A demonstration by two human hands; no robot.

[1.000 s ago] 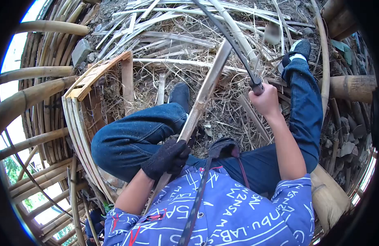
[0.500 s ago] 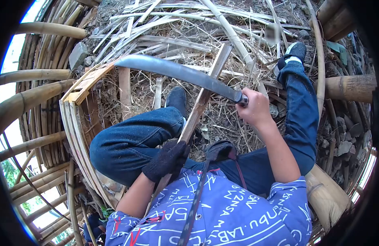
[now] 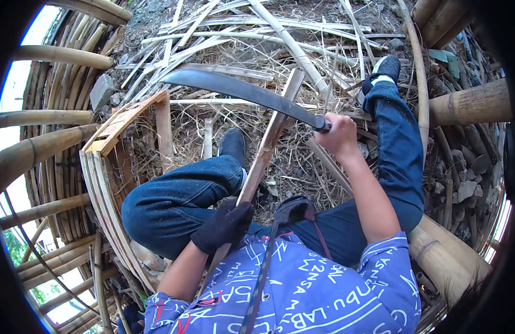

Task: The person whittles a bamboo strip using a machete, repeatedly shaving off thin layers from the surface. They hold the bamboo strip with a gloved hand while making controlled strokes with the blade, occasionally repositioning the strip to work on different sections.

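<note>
My left hand [image 3: 223, 224], in a dark knit glove, is closed round the lower part of a long wooden strip [image 3: 263, 153]. The strip slants up and to the right between my legs, its lower end running against my shirt. My bare right hand [image 3: 338, 133] grips the dark handle of a long machete [image 3: 235, 91]. Its curved blade points left and passes over the upper part of the strip. Whether blade and wood touch, I cannot tell.
A wooden crate-like frame [image 3: 110, 133] stands at the left. Split bamboo strips [image 3: 213, 36] and shavings litter the ground ahead. Thick bamboo poles [image 3: 469, 106] jut in from both sides, with stones [image 3: 466, 189] at the right.
The view has shifted slightly. My right hand and the machete are a little further left and lower along the strip. Both hands keep their holds.
</note>
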